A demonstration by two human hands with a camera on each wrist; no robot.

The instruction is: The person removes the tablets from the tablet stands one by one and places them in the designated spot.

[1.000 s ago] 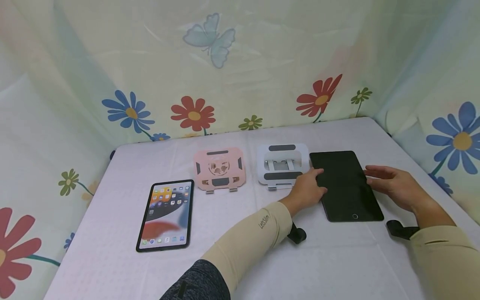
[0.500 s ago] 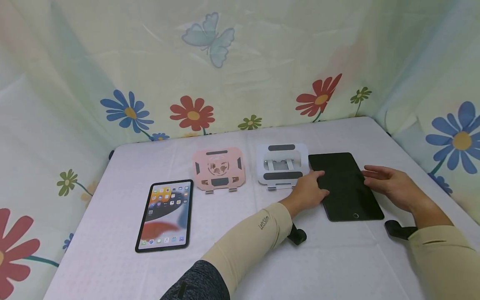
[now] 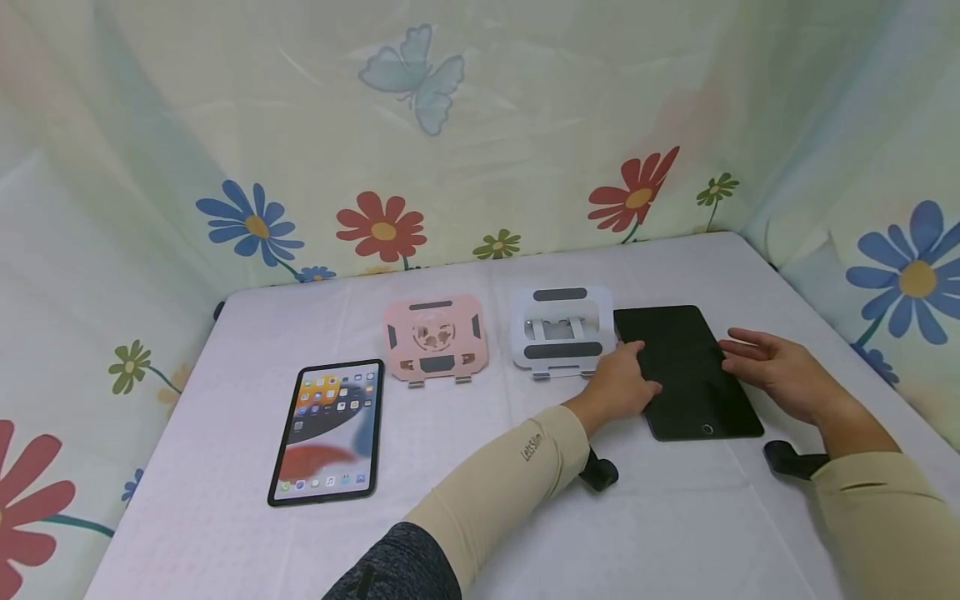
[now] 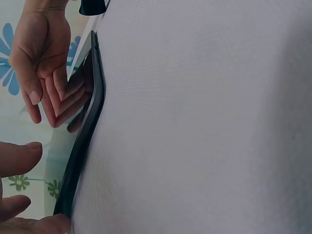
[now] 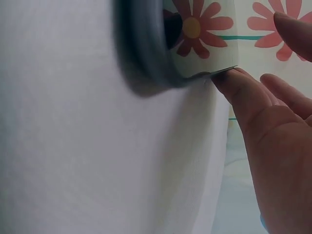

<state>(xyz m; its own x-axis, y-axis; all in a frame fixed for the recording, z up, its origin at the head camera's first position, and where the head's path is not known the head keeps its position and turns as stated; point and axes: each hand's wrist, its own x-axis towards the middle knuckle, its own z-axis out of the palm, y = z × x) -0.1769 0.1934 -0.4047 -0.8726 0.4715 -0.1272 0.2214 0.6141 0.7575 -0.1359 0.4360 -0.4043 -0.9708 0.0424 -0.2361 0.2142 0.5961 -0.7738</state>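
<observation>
A dark-screened tablet (image 3: pixel 686 375) with a round home button lies flat on the right of the table. My left hand (image 3: pixel 618 379) is at its left edge, with finger and thumb over the rim. At the opposite edge is my right hand (image 3: pixel 783 375), fingers extended and the tips against the side. A fingertip touches the tablet's thin edge (image 5: pixel 187 80) in the right wrist view. From the left wrist, the right hand (image 4: pixel 46 53) is reflected in the glossy screen. The undersides of the fingers are partly hidden.
Just left of the dark tablet is a white folding stand (image 3: pixel 562 354) with grey pads, then a pink stand (image 3: pixel 435 337). Another tablet (image 3: pixel 330 433), its screen lit with app icons, lies at the left. A floral curtain (image 3: pixel 465 150) rises behind the white-covered table (image 3: pixel 465 425).
Both hands have shifted slightly inward at the dark tablet's sides, and the tablet has turned very slightly. The view has drifted a little. The stands and lit tablet stay put.
</observation>
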